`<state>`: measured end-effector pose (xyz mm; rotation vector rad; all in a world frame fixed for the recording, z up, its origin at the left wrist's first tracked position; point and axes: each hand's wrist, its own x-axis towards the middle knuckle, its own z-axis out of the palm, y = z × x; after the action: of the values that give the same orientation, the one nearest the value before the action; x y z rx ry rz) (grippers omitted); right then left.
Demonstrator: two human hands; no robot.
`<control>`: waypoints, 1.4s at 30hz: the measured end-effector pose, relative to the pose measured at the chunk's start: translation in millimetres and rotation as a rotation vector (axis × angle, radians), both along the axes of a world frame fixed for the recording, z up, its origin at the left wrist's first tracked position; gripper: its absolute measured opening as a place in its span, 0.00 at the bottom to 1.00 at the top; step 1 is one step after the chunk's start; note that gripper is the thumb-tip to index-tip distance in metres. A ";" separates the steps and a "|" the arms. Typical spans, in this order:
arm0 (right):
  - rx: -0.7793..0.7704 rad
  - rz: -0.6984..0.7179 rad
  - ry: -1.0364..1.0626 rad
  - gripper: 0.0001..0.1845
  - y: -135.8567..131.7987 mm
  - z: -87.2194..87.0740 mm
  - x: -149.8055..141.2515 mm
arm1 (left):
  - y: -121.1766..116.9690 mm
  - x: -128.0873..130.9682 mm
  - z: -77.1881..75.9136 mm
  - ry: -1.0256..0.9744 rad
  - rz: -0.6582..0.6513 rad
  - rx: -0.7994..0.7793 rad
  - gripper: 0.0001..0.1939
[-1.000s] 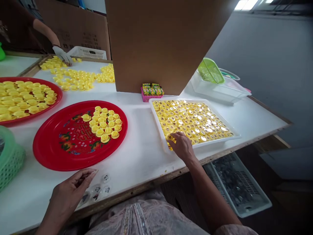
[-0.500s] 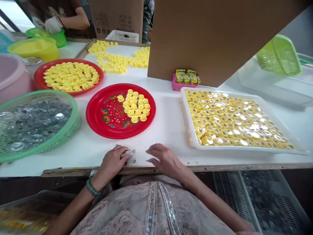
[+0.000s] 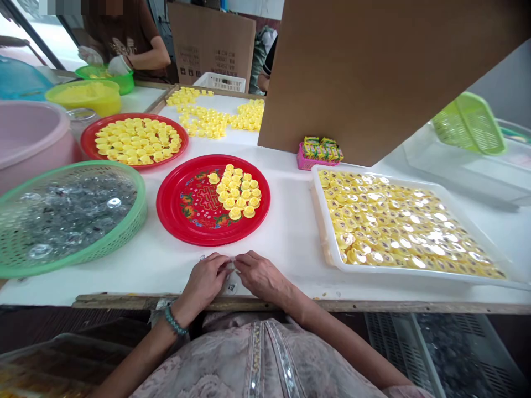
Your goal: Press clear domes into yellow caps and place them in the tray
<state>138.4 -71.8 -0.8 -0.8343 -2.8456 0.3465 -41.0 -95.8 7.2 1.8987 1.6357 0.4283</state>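
At the near edge of the table my left hand (image 3: 207, 278) is closed, fingertips pinching a small clear strip (image 3: 232, 287) with dark printed marks. My right hand (image 3: 262, 278) is closed too, its thumb and fingers pinching at the strip's top edge, almost touching the left fingertips. Fingers hide most of the strip. Just beyond the hands lies a red patterned tray (image 3: 174, 226), with small yellow cup-shaped pieces (image 3: 238, 190) grouped on its right half. A green basket (image 3: 139, 207) of clear round plastic pieces (image 3: 78, 213) stands to the left.
On the right is a white tray (image 3: 326, 237) of yellow pieces with shiny clear tops. Behind stand a cardboard panel (image 3: 323, 77), a pink basket (image 3: 309, 162) of small packets and another red tray (image 3: 89, 141). A gloved co-worker (image 3: 143, 52) works at the far left, beside basins.
My right hand has moved left to meet the left hand, its fingers closing at the strip. The view has tilted up slightly, so the tabletop things sit lower.
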 end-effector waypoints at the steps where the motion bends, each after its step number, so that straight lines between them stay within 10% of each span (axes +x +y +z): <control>1: 0.000 -0.008 0.000 0.06 -1.6 0.8 1.6 | 1.4 1.9 0.2 -0.003 -0.017 0.000 0.12; 11: -0.387 -0.581 0.402 0.09 -3.3 -11.8 17.5 | 23.7 38.4 -3.4 -0.288 0.063 -0.231 0.06; 22: -0.617 -0.835 0.905 0.10 0.1 -1.9 29.8 | 30.5 54.1 4.6 -0.882 0.342 -0.236 0.16; 32: -0.770 -0.695 1.044 0.08 10.6 19.8 38.7 | 28.6 59.6 23.6 -1.030 0.281 -0.311 0.12; 42: -0.431 -0.417 0.536 0.07 29.4 58.5 54.0 | 46.2 52.3 32.5 -0.758 0.085 -0.255 0.08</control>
<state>192.4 -42.4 57.7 -1.1642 -2.0685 0.9706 11.3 -49.6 39.7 1.2507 1.1833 0.8119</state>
